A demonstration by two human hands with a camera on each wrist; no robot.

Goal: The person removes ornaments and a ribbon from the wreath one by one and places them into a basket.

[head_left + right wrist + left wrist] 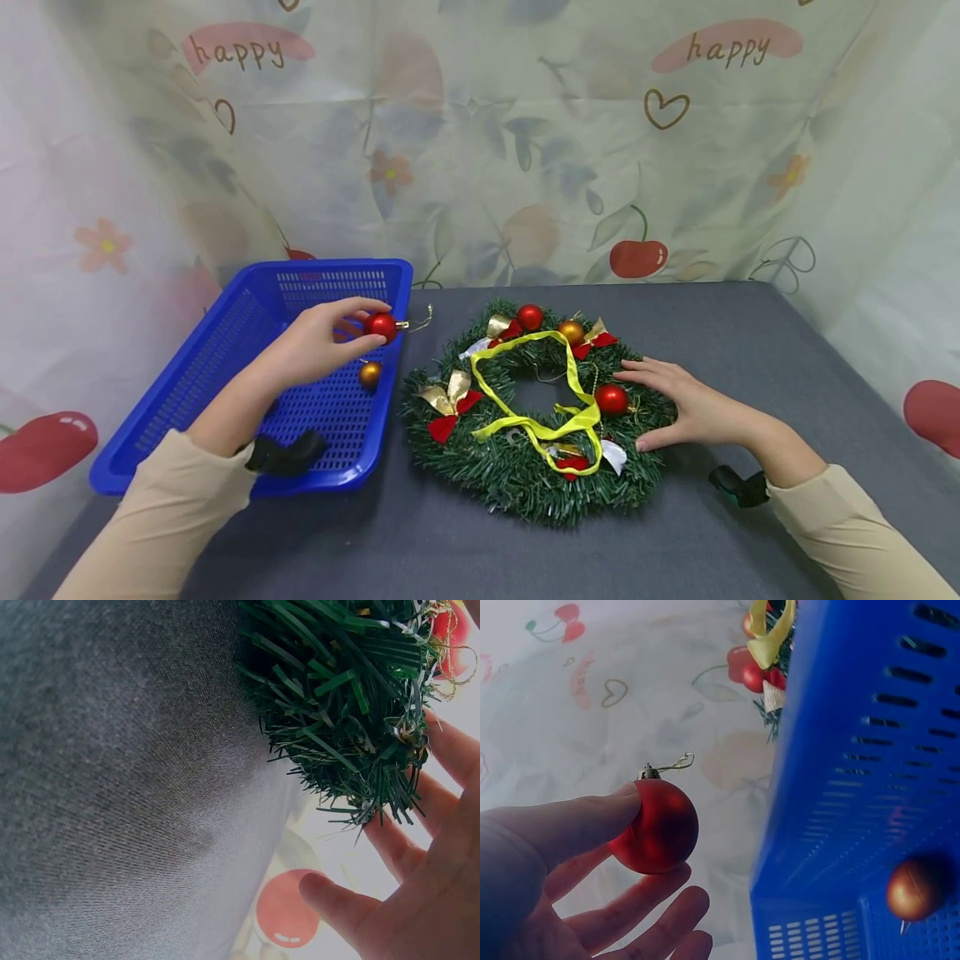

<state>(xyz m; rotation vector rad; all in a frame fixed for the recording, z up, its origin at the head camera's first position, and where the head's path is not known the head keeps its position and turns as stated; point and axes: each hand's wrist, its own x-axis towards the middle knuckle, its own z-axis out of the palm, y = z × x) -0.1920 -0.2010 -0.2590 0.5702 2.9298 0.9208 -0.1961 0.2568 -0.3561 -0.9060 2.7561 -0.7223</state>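
My left hand (326, 342) pinches a red Christmas ball (380, 327) between thumb and fingers, over the right part of a blue basket (405, 287). The ball's metal cap and gold string loop point right, away from the palm. In the left wrist view the same red ball (660, 829) sits against the thumb, the lower fingers spread loose. A green wreath (525, 500) lies flat right of the basket. At its right edge is my right hand (690, 404), fingers spread and relaxed, fingertips at the tinsel; the right wrist view shows them behind the wreath edge (337, 712).
Inside the basket lies an orange-gold ball (370, 375). The wreath carries a yellow ribbon (487, 392), red balls (611, 399), a gold ball (571, 332) and several red-and-gold bows (450, 404). A grey cloth (465, 558) covers the table, with a printed curtain (472, 167) behind.
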